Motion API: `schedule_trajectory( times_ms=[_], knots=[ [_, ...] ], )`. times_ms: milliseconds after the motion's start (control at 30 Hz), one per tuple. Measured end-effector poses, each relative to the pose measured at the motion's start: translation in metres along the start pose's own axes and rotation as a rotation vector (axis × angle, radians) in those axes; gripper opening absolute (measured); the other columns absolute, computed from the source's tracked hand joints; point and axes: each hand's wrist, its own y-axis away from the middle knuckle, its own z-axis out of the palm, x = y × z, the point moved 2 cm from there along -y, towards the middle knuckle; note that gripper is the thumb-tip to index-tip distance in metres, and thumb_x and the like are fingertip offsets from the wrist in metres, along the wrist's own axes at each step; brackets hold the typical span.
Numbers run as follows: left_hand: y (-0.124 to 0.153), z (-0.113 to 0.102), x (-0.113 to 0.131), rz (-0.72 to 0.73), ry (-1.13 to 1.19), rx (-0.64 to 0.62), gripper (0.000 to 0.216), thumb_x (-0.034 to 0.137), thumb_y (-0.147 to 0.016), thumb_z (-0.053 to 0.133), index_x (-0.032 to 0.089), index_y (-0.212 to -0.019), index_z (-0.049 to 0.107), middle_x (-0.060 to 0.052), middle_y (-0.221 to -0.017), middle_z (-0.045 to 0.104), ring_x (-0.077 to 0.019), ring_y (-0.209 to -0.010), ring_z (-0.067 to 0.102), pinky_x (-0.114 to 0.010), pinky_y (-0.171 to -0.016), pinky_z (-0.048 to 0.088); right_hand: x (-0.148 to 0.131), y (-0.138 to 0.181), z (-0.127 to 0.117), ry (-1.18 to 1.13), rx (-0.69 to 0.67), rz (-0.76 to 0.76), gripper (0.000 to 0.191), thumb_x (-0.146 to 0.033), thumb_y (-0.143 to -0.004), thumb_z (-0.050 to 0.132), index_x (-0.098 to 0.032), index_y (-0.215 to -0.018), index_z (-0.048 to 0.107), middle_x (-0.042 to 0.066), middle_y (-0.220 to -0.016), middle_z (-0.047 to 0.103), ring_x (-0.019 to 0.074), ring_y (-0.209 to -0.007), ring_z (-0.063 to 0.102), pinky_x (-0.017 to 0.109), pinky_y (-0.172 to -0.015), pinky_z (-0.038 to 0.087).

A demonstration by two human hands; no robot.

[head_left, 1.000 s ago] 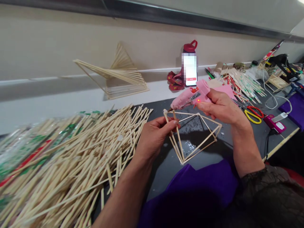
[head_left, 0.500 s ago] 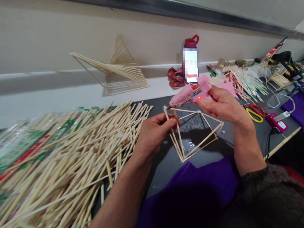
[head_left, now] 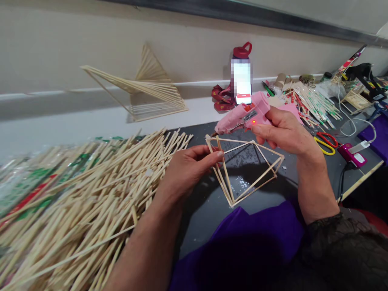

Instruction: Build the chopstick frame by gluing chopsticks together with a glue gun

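My right hand (head_left: 281, 129) is wrapped round a pink hot glue gun (head_left: 233, 119) whose red light is lit. Its nozzle points down and left, at the top of a wooden stick (head_left: 226, 171) near the upper left corner of a small frame of sticks (head_left: 257, 182). My left hand (head_left: 194, 163) pinches that stick between thumb and fingers, close to its upper end. The stick's lower end meets the frame's bottom corner. Whether the nozzle touches the wood I cannot tell.
Loose wooden sticks (head_left: 100, 202) are heaped on the left. Behind stand a fan-like stick model (head_left: 157, 89), a phone (head_left: 242, 81) and a red-lidded bottle (head_left: 241, 51). Scissors (head_left: 325, 143) and a magenta power adapter (head_left: 351, 155) lie right. Purple cloth (head_left: 257, 226) covers the near edge.
My left hand, the pinched stick and the glue gun's nozzle have shifted slightly left in the view. The grip of both hands is unchanged.
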Motion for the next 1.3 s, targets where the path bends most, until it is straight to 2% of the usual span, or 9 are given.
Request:
schedule_trajectory(
  times_ms=[133,233,300,333,433,600,800,1033,1300],
  knots=[
    [0.003,-0.017,0.005,-0.065,-0.134,-0.017,0.035,0.051,-0.061,0.075,0.017,-0.070,0.072,-0.001,-0.063,0.070,-0.0126,-0.059,0.057,-0.022,-0.055,0.039,0.001,-0.001,0.001,-0.019,0.006,0.026,0.021,-0.035,-0.082,0.063,-0.015,-0.080,0.056,-0.001,-0.066,0.062,0.0058,-0.051,0.048,0.018,-0.043,0.034],
    [0.005,-0.027,0.010,0.032,-0.134,0.231,0.030,0.044,-0.058,0.078,0.018,-0.065,0.069,0.003,-0.051,0.061,-0.0094,-0.048,0.050,-0.021,-0.049,0.036,0.002,-0.002,0.001,-0.066,-0.007,0.000,0.020,-0.034,-0.082,0.063,-0.015,-0.083,0.057,-0.001,-0.069,0.062,0.0062,-0.053,0.050,0.017,-0.045,0.037],
    [0.007,-0.027,0.012,0.161,-0.035,0.407,0.027,0.036,-0.056,0.081,0.018,-0.074,0.071,0.005,-0.058,0.063,-0.0084,-0.047,0.051,-0.020,-0.047,0.037,0.003,-0.002,0.001,-0.085,-0.026,-0.013,0.018,-0.032,-0.082,0.062,-0.015,-0.082,0.057,0.000,-0.072,0.063,0.0070,-0.058,0.053,0.018,-0.049,0.041],
    [0.007,-0.025,0.013,0.217,0.010,0.437,0.030,0.033,-0.056,0.081,0.018,-0.081,0.072,0.004,-0.067,0.067,-0.0081,-0.049,0.053,-0.020,-0.047,0.039,0.004,-0.002,0.001,-0.084,-0.033,-0.014,0.017,-0.031,-0.082,0.062,-0.015,-0.081,0.057,0.000,-0.073,0.063,0.0077,-0.060,0.055,0.019,-0.052,0.043],
    [0.006,-0.014,0.012,0.270,0.057,0.380,0.039,0.030,-0.058,0.081,0.019,-0.095,0.073,0.000,-0.086,0.073,-0.0087,-0.056,0.059,-0.020,-0.049,0.043,0.007,-0.004,0.000,-0.075,-0.045,-0.021,0.015,-0.030,-0.081,0.062,-0.015,-0.080,0.058,0.000,-0.074,0.061,0.0095,-0.066,0.057,0.021,-0.057,0.045],
    [0.004,-0.004,0.007,0.242,0.049,0.351,0.031,0.028,-0.062,0.079,0.019,-0.091,0.074,0.002,-0.065,0.069,-0.0117,-0.057,0.063,-0.020,-0.051,0.045,0.011,-0.007,-0.001,-0.158,-0.097,-0.073,0.017,-0.028,-0.079,0.064,-0.015,-0.090,0.060,-0.002,-0.075,0.061,0.0080,-0.062,0.055,0.019,-0.054,0.043],
    [0.003,0.000,0.004,0.244,0.028,0.365,0.028,0.027,-0.064,0.077,0.018,-0.090,0.073,0.002,-0.066,0.070,-0.0107,-0.056,0.062,-0.021,-0.053,0.047,0.018,-0.011,0.001,-0.227,-0.136,-0.038,0.014,-0.024,-0.082,0.063,-0.015,-0.091,0.060,0.000,-0.079,0.065,0.0046,-0.056,0.052,0.016,-0.049,0.040],
    [0.001,-0.001,0.003,0.320,0.155,0.434,0.024,0.019,-0.061,0.080,0.017,-0.085,0.073,0.004,-0.071,0.071,-0.0085,-0.058,0.060,-0.022,-0.060,0.051,0.018,-0.013,0.003,-0.255,-0.135,-0.034,0.018,-0.030,-0.083,0.067,-0.013,-0.085,0.060,0.001,-0.077,0.066,0.0030,-0.051,0.050,0.015,-0.044,0.038],
    [-0.002,-0.003,0.003,0.316,0.236,0.387,0.027,0.018,-0.060,0.081,0.016,-0.086,0.073,0.002,-0.074,0.072,-0.0098,-0.062,0.062,-0.022,-0.059,0.052,0.018,-0.015,0.008,-0.257,-0.115,-0.016,0.018,-0.030,-0.083,0.067,-0.014,-0.081,0.058,-0.001,-0.075,0.066,0.0025,-0.050,0.050,0.014,-0.045,0.039]
  ],
)
